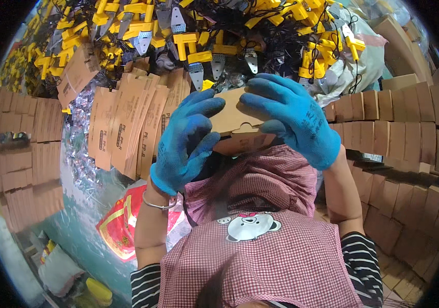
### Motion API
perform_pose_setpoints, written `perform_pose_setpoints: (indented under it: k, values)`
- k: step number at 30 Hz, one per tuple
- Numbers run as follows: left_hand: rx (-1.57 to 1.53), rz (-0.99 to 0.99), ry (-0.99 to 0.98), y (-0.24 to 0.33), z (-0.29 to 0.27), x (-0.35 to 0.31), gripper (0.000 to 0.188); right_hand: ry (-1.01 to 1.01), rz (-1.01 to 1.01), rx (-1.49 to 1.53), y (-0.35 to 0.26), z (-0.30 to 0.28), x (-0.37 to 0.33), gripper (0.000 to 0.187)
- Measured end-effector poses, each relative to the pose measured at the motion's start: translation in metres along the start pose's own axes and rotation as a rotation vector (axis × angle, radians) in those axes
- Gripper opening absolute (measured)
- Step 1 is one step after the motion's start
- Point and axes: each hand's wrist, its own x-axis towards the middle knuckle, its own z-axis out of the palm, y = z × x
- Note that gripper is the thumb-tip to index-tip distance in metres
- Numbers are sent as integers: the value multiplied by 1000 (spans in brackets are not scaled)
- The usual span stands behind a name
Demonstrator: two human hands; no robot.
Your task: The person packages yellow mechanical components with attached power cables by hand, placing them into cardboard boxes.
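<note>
A small brown cardboard box [236, 124] is held in front of my chest, its lid panel closed with a tab slot at the near edge. My left hand [186, 136], in a blue knit glove, has its curled fingers and thumb against the box's left side. From the right, my gloved right hand [294, 117] grips the box, its fingers over the top and its thumb near the front edge. What the box holds is hidden.
A heap of yellow-handled tools [191, 46] with grey metal plates and black cords lies beyond the box. Flat cardboard cartons [122, 123] lean at the left. Boxes [399, 138] are stacked at the right and far left. A red bag [122, 223] lies beside my left forearm.
</note>
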Motion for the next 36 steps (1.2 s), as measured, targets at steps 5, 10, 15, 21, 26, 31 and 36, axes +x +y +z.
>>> perform_pose_setpoints:
  k: [5, 10, 15, 21, 26, 31, 36]
  values:
    - [82, 82, -43, -5, -6, -19, 26, -66, 13, 26, -8, 12, -8, 65]
    - [157, 36, 24, -14, -5, -69, 35, -14, 63, -57, -31, 37, -14, 78]
    - [208, 181, 42, -25, 3, -61, 49, 4, 185, 87, -36, 4, -18, 76]
    - [-609, -285, 516, -12, 61, -28, 52, 183, 541, 181, -47, 1, -45, 45]
    - [-581, -444, 765, -9, 69, -19, 42, 308, 306, -158, -54, 24, -21, 36]
    - [-682, -505, 834, -8, 56, -31, 39, 250, 235, -258, -72, 50, -20, 42]
    - [-254, -300, 311, -15, 55, -46, 47, 210, 155, -288, -45, 49, -50, 48]
